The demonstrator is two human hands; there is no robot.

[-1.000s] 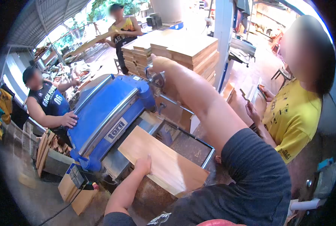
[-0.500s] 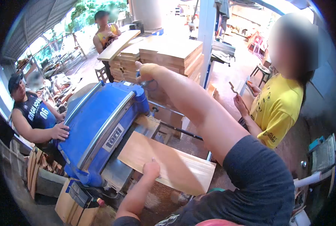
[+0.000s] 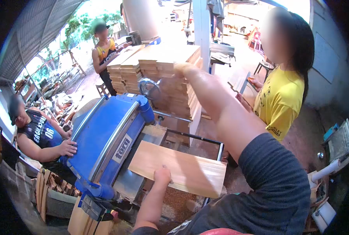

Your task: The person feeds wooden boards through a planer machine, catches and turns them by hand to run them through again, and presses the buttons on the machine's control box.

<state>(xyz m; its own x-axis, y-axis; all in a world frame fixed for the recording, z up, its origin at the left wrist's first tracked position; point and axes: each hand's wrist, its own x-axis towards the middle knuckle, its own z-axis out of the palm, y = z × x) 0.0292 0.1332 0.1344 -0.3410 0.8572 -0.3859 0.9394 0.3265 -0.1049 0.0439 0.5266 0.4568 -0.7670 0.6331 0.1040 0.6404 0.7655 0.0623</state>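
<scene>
My left hand (image 3: 162,176) grips the near edge of a flat wooden board (image 3: 192,168), with the thumb on top. The board lies at the infeed side of a blue thickness planer (image 3: 104,131), its left end over the metal bed (image 3: 133,180). My right arm stretches forward past the machine. At its end, my right hand (image 3: 185,71) is beside a tall stack of boards (image 3: 170,55), to the right of the planer's handwheel (image 3: 149,89). Its fingers are blurred, and I cannot tell whether they touch the stack.
A co-worker in a dark jersey (image 3: 41,133) rests a hand on the planer's far left side. Another person (image 3: 104,55) stands behind the stack. At right, a person in a yellow shirt (image 3: 286,98) holds thin pieces. A metal frame rail (image 3: 194,137) runs beside the board.
My right hand has moved right, off the handwheel toward the stacked boards. The person behind the stack has lowered a board onto it. My left hand stays on its board as the view shifts.
</scene>
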